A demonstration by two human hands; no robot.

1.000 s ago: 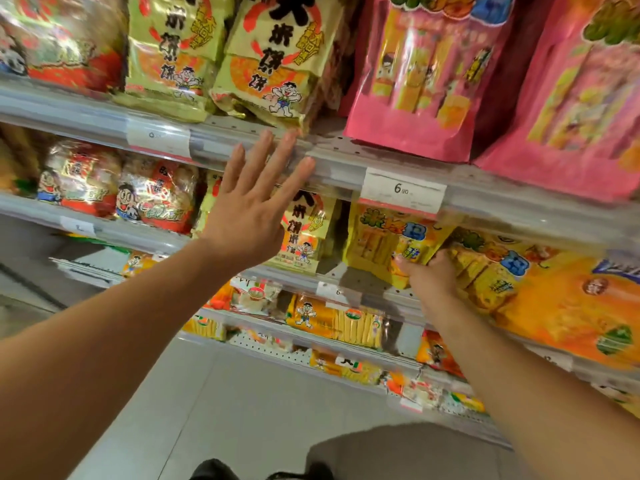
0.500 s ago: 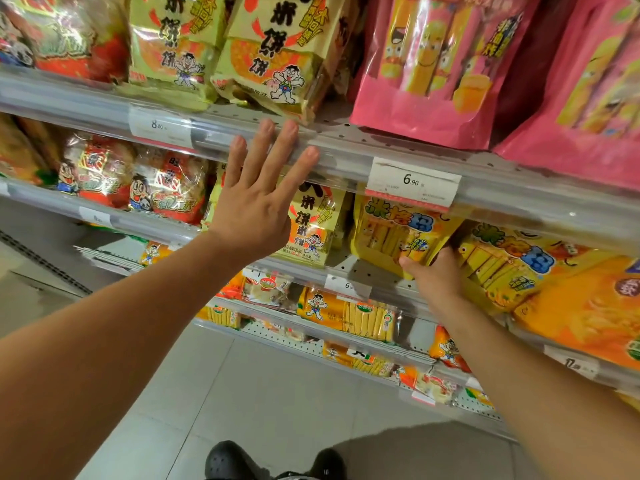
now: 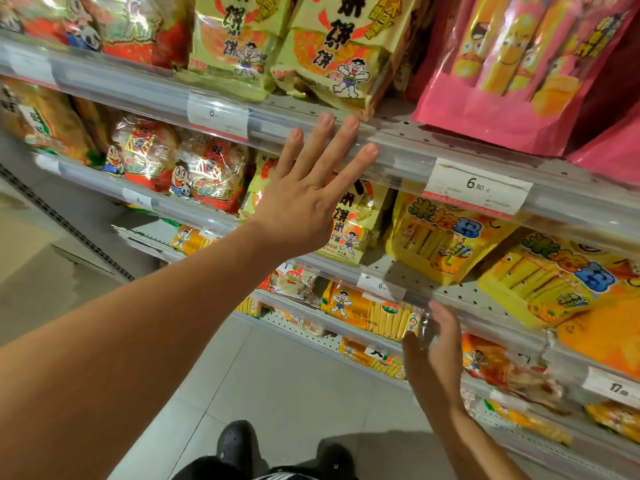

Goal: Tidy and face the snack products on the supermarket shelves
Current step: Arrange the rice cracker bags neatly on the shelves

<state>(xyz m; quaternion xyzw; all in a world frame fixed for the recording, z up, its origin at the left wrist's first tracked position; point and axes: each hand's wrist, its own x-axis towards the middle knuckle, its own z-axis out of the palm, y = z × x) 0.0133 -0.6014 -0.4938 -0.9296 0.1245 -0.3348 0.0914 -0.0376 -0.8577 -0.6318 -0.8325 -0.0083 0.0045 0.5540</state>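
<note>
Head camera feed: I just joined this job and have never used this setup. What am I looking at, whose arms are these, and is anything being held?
There is no machine here. A person wears one wide-angle camera on the head, looking forward and down, so both arms are theirs and the black shoes are their own feet.

The left hand is flat, fingers straight, resting against the clear price rail of the upper shelf. The right hand is lower, at the front of the shelf holding the yellow cracker pack; it is blurred, and seems to hold nothing.

The shelves carry green-yellow rice cracker bags, pink snack bags and yellow corn stick bags. A price tag reads 6.90.
</note>
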